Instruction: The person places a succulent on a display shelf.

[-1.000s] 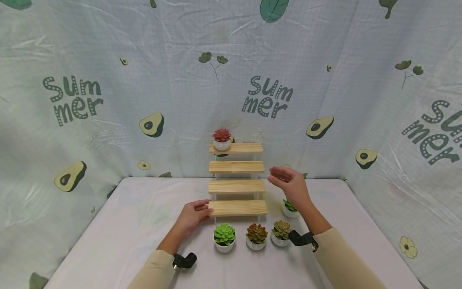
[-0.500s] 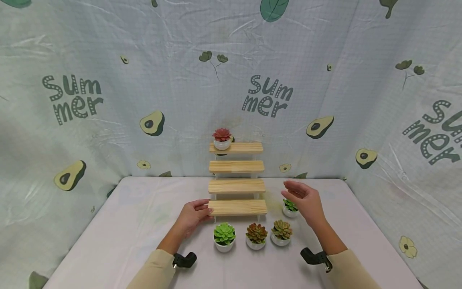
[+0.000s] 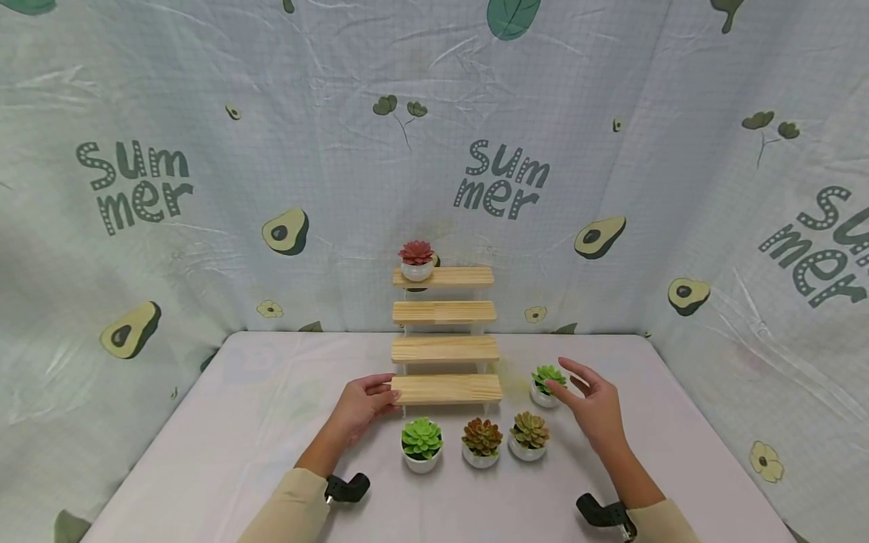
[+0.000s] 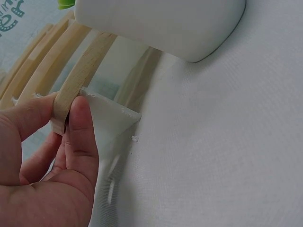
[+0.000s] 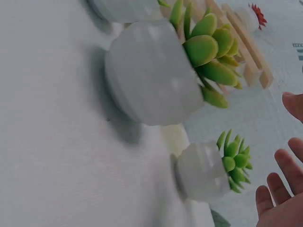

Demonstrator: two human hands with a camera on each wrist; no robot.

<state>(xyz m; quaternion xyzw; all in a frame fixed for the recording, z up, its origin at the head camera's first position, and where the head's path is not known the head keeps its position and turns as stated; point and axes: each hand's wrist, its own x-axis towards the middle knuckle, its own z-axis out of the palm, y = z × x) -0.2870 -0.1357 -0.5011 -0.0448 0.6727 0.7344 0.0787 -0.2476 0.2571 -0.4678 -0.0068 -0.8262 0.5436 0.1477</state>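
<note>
A four-tier wooden display stand stands at the middle back of the table. My left hand pinches the left end of its lowest board between thumb and fingers, clearly seen in the left wrist view. Beside the stand on the right sits a small green succulent in a white pot. My right hand is just to the right of this plant, thumb and fingers spread; in the right wrist view the hand shows a gap from the pot. A red potted succulent sits on the top board's left end.
In front of the stand are a bright green potted succulent, a reddish-brown one and a yellow-green one. A printed sheet hangs behind the table.
My right hand has moved from beside the stand's upper boards rightward and down to the green succulent, its fingers spreading. My left hand stays on the lowest board.
</note>
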